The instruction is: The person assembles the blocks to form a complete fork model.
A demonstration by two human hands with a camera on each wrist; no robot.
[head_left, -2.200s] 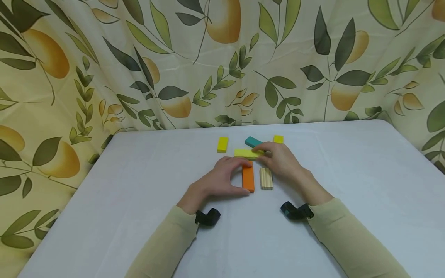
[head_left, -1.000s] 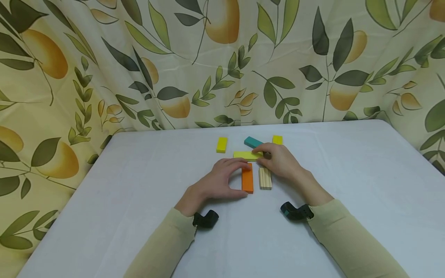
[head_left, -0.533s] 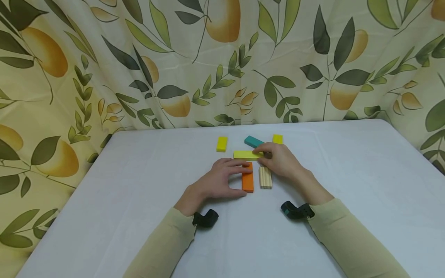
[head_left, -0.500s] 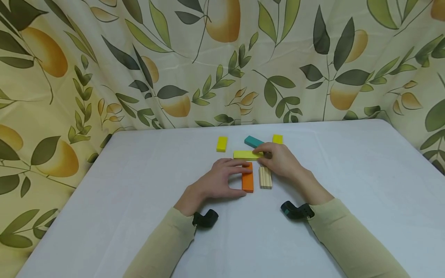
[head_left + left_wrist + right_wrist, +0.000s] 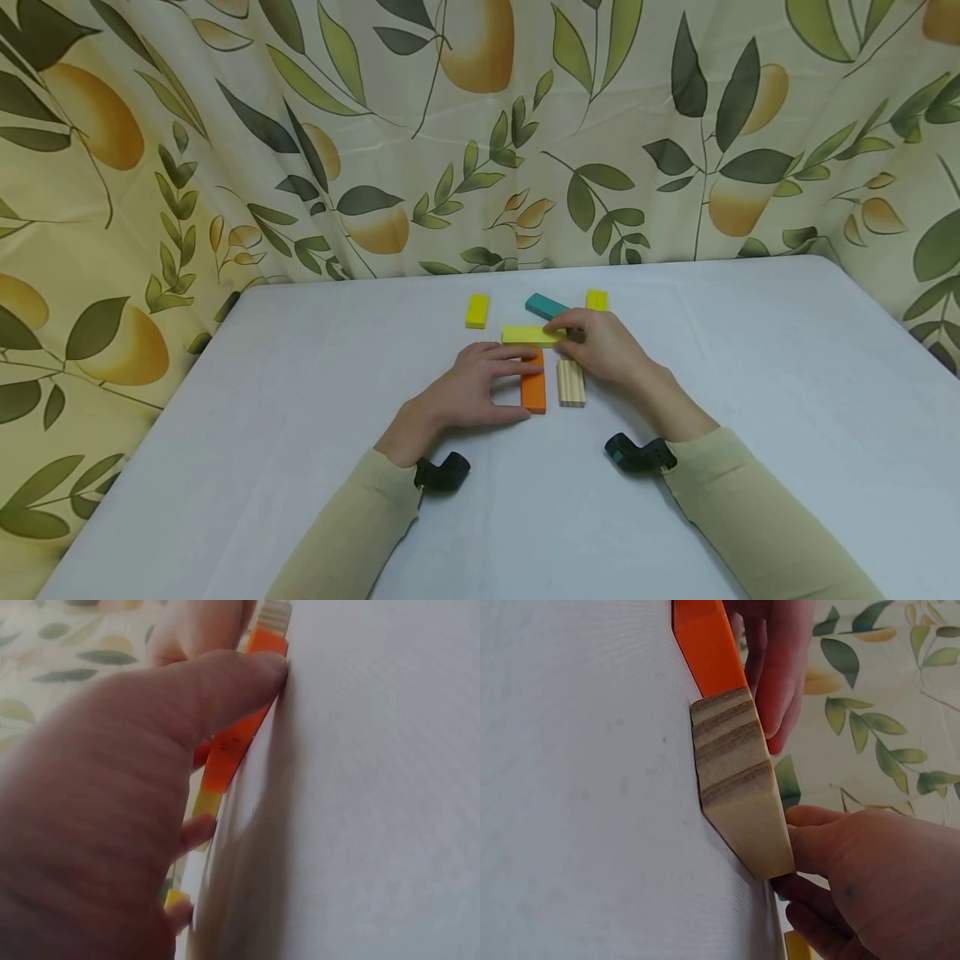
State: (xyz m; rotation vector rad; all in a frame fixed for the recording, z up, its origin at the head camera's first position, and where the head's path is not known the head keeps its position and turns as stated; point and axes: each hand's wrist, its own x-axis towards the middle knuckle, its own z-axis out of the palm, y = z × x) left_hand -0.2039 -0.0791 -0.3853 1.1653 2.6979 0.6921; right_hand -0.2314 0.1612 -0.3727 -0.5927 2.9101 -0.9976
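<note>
In the head view my left hand (image 5: 471,385) holds an orange wooden block (image 5: 533,393) lengthwise, thumb at its near end and fingers over its far end. The block lies flat on the white table. My right hand (image 5: 603,343) pinches the right end of a yellow-green block (image 5: 525,336), which lies crosswise just beyond the orange one. A bare wood block (image 5: 571,384) with striped grain rests parallel to the orange block, a narrow gap between them. The right wrist view has this wood block (image 5: 739,780) close up, in front of the right fingers.
Behind the hands lie a teal block (image 5: 546,306), partly covered by the right hand, and two yellow blocks, one to the left (image 5: 477,311) and one to the right (image 5: 597,300). A fruit-and-leaf patterned curtain (image 5: 465,167) hangs along the table's (image 5: 337,350) far edge.
The left hand's fingers have spread slightly apart over the far end of the orange block. The right hand keeps its pinch on the yellow-green block, and the blocks stay almost in place.
</note>
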